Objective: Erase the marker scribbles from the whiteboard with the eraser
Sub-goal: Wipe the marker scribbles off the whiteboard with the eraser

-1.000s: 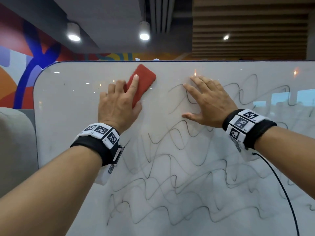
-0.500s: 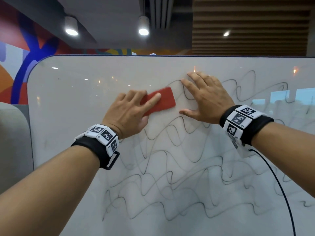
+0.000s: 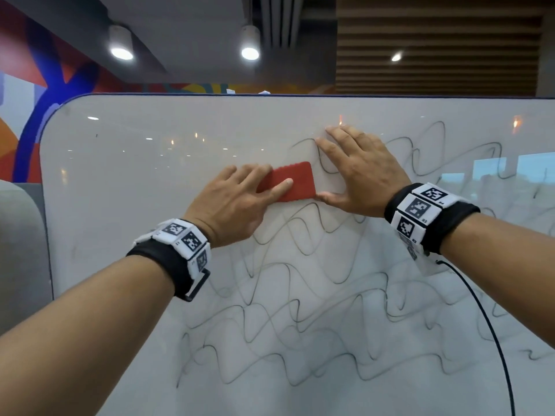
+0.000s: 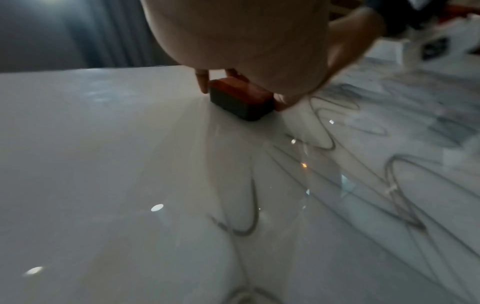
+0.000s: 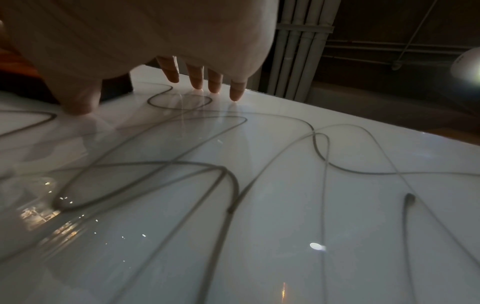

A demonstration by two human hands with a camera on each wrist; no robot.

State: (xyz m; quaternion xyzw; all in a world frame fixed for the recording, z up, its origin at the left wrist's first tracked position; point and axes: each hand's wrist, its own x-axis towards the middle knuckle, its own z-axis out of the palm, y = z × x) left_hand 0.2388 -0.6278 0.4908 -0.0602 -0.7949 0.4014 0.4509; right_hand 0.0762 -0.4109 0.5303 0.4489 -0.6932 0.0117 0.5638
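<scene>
Eraser | gripped under left hand fingers | flat on whiteboard

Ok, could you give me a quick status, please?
Left hand holds red eraser against whiteboard. Right hand flat alongside, thumb at eraser's right end, in its path. Scribbles mostly unerased.

Right hand blocks eraser to its right, prob touching; whiteboard leftward free
</scene>
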